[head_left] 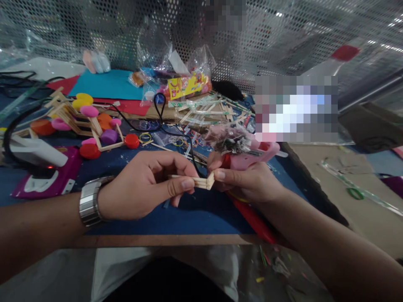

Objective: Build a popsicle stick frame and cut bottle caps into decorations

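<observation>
My left hand, with a metal watch on its wrist, pinches some thin wooden sticks between thumb and fingers. These sticks lie side by side and meet a short piece at an angle. The thumb and fingers of my right hand close on that short end. A pink glue gun with a grimy front shows just beyond my right hand. Whether the hand also touches it is hidden. Both hands are above the blue tabletop, near its front edge.
To the left stands a stick frame with coloured round pieces, by a purple power strip. A black cord crosses the table. Loose sticks, rubber bands and plastic bags lie behind; cardboard lies right.
</observation>
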A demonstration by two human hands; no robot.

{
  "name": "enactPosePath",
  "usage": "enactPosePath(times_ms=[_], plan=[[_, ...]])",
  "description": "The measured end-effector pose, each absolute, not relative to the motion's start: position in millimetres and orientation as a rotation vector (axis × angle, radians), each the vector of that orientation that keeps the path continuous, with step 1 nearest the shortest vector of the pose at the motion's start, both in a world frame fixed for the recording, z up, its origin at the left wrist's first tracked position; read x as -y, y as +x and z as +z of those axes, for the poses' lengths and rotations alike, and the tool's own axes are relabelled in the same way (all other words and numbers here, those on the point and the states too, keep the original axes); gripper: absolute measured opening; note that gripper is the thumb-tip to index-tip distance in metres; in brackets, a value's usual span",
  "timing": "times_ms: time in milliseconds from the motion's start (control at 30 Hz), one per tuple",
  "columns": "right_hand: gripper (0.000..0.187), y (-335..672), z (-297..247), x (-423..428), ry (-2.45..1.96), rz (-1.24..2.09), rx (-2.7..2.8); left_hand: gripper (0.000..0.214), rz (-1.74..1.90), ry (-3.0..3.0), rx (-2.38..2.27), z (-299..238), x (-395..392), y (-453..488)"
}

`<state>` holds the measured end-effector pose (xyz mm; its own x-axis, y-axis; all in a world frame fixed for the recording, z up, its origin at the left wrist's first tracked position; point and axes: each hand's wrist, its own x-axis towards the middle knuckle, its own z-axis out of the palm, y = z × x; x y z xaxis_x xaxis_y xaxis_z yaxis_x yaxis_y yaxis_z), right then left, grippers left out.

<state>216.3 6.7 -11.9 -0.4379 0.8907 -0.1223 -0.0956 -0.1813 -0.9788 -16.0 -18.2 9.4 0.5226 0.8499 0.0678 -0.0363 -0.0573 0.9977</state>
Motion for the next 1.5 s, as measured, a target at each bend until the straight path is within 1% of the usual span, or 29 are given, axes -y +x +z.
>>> enactPosePath(times_ms=[167,700,1200,1500], plan=[[0.037,217.0,-11.7,-6.5,-0.952,1.709,1.342,0.004,0.852,1.474,-0.75,9.4,17.0,-15.7],[0.04,215.8,-9.7,-5.2,-0.969,1.714,1.341,0.003,0.852,1.477,-0.767,10.0,16.6,-15.0],[0.041,216.3,-12.3,-6.2,-1.012,1.645,1.387,0.004,0.844,1.452,-0.761,8.4,16.1,-15.0],[0.045,215.0,-16.3,-6.3,-1.014,1.644,1.362,0.006,0.837,1.465,-0.776,7.6,17.2,-17.3]])
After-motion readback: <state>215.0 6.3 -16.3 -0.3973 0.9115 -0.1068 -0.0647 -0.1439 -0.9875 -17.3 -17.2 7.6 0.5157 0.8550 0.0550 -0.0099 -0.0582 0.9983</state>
